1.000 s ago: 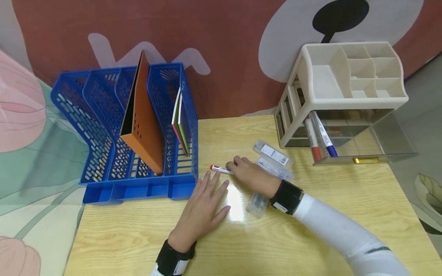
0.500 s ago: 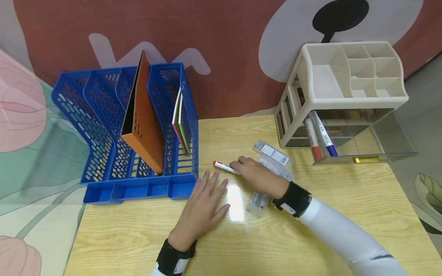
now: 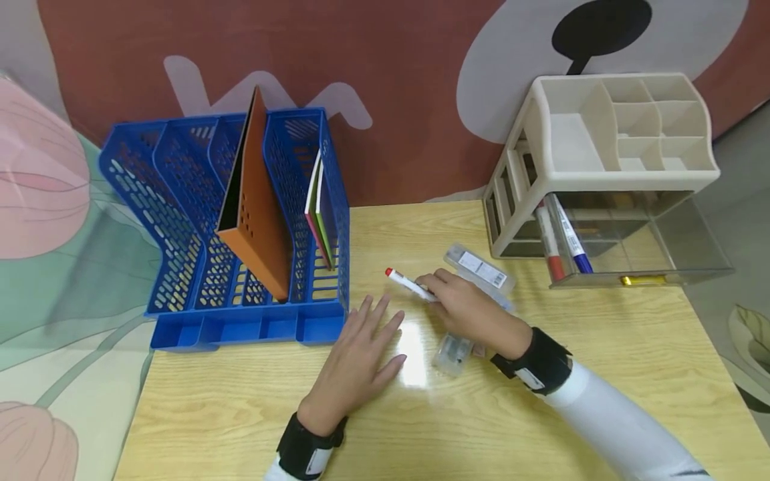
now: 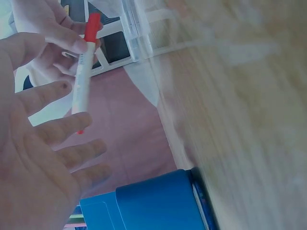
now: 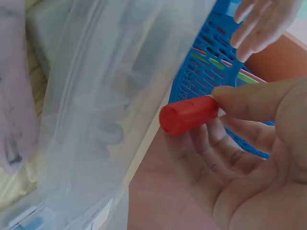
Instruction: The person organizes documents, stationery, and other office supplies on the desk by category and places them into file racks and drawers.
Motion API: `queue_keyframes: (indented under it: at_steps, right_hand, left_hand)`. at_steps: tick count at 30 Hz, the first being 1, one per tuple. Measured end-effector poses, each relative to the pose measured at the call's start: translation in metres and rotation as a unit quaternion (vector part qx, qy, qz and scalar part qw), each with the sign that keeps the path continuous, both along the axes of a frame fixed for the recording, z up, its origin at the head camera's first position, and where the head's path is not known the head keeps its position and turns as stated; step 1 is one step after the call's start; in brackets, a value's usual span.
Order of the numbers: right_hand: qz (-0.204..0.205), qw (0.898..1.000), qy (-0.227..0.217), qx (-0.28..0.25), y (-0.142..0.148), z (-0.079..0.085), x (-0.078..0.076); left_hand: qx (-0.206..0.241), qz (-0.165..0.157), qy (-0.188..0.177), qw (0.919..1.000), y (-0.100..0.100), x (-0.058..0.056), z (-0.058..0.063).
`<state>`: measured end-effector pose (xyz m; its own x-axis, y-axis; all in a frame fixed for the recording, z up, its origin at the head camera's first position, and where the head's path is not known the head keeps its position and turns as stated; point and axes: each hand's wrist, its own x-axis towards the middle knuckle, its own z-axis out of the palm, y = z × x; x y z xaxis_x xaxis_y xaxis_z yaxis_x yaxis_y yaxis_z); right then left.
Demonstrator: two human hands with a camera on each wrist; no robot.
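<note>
"When we set this moment against a second ago, what do we find different?"

"Chiefly the marker, white and red at both ends. Back then we saw it low over the bench, its small red end just beside the fingertips of the left hand. Now it is tilted and raised clear of the bench top, farther from those fingertips, with more white barrel showing."

"And our hands?"

"The right hand pinches the marker near its capped end, between thumb and fingers; it has drawn back towards the bench's right edge. The left hand has hardly moved: fingers spread, near the front right corner of the blue rack. We cannot tell whether it touches the bench."

"What do we see unchanged?"

"The rack is at the bench's far left corner, the orange folder upright in it. Towards the far right corner we still have the drawer unit, its clear drawer pulled out, with a red marker and a blue marker inside. The labelled box lies partly behind the right hand, and a small clear box just on its near side."
</note>
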<state>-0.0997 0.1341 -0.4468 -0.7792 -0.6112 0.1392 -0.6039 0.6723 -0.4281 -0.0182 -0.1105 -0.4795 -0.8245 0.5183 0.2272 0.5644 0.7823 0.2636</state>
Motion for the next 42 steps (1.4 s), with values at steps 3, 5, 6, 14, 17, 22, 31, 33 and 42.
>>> queue_keyframes:
  at_steps: [3,5,6,14,17,22,31,33,42]
  right_hand:
    - [0.002,0.999,0.02,-0.035,0.004,0.003,0.002]
    - [0.001,0.998,0.024,-0.053,0.007,0.006,0.003]
    - [-0.001,0.998,0.025,-0.059,0.009,0.008,0.004]
    - [-0.035,0.995,-0.003,-0.095,0.031,0.025,0.017]
    - [-0.048,0.993,-0.013,-0.104,0.04,0.03,0.024]
    - [-0.065,0.992,-0.005,-0.112,0.049,0.041,0.037]
    - [-0.076,0.987,-0.021,-0.143,0.057,0.068,0.056]
    - [-0.083,0.986,-0.023,-0.141,0.059,0.074,0.059]
    - [-0.106,0.982,-0.021,-0.156,0.075,0.091,0.071]
  left_hand:
    - [-0.002,0.0,0.002,1.0,0.0,0.0,0.001]
    - [-0.004,-0.001,0.002,1.0,0.0,0.0,0.002]
    - [-0.004,-0.002,0.002,1.0,0.0,0.0,0.002]
    - [-0.008,-0.007,0.007,0.9999,0.0,-0.003,0.005]
    - [-0.014,-0.01,0.007,0.9998,0.001,-0.005,0.007]
    - [-0.023,-0.013,0.008,0.9996,0.002,-0.006,0.01]
    - [-0.038,-0.017,0.01,0.9991,0.004,-0.009,0.015]
    - [-0.04,-0.02,0.016,0.9989,0.005,-0.011,0.016]
    - [-0.038,-0.036,0.036,0.998,0.005,-0.016,0.017]
